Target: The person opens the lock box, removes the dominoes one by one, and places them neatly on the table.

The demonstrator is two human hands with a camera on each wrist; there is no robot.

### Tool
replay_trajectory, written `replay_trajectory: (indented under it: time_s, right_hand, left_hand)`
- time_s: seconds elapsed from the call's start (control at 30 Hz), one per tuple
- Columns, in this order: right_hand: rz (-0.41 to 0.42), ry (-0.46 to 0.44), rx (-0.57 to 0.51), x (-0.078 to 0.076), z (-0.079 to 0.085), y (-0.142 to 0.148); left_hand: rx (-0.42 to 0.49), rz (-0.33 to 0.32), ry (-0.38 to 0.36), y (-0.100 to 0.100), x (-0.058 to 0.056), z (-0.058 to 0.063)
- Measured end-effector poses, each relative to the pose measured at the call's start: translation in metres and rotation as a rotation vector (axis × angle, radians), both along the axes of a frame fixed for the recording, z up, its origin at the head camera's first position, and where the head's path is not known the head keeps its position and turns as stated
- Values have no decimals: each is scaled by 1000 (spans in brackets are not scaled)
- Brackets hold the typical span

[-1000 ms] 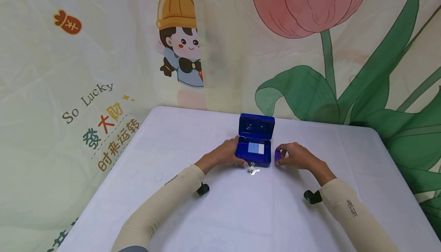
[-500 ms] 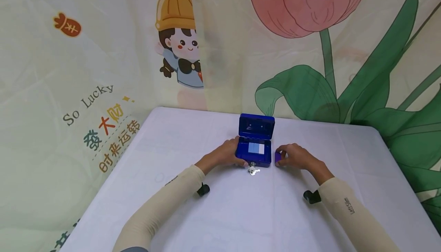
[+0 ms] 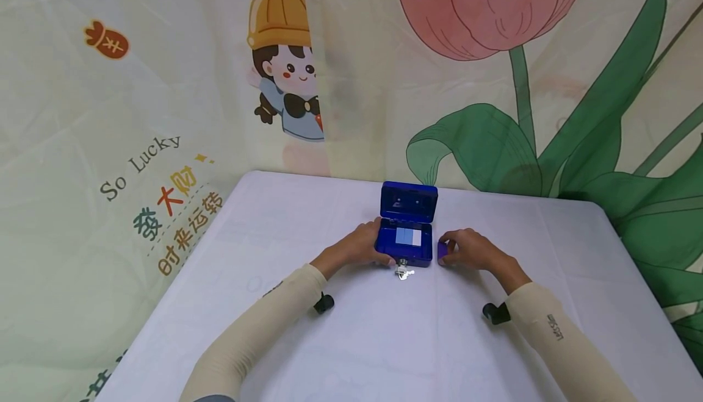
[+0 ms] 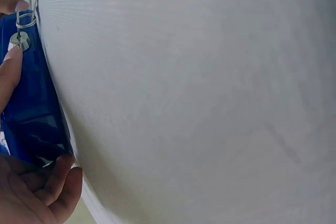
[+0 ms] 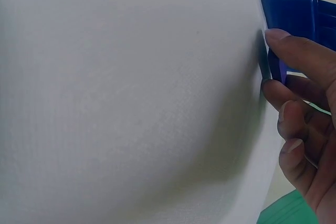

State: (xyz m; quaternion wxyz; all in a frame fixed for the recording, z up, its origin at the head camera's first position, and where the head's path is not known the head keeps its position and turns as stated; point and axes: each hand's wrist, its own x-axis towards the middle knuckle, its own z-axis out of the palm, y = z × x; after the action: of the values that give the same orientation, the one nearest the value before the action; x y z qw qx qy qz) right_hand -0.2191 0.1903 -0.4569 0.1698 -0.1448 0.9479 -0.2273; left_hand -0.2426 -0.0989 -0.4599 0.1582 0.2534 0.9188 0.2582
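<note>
Left hand [image 3: 365, 244] grips box [image 3: 388, 242]; right hand [image 3: 473, 249] pinches block [image 3: 442, 257].

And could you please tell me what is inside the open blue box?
Inside the blue box is a light-blue-and-white rectangle; whether label or loose pieces, I can't tell. Anything beneath it is covered.

Blue box [image 3: 409, 207] glossy, smooth; keys [image 3: 404, 272] shiny metal; purple block [image 3: 442, 251] smooth; tablecloth [image 3: 395, 341] matt cloth; sleeves [image 3: 260, 323] matt fabric

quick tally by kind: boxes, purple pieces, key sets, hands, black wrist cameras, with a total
Blue box: 1
Purple piece: 1
Key set: 1
Hands: 2
Black wrist cameras: 2
Total: 7
</note>
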Motion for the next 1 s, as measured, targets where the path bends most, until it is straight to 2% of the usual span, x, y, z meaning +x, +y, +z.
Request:
replay_trajectory:
  time_s: [0.4,0.63,1.0]
  right_hand:
    - [-10,-14,12,-5,-3,-2]
    - [-12,-18,11,-6,-6,-2]
    - [-13,-21,19,-8,-7,-3]
  left_hand:
    - [-14,4,5,0,0,0]
    - [-12,-21,28,0,-1,-1]
    - [-25,4,19,0,0,0]
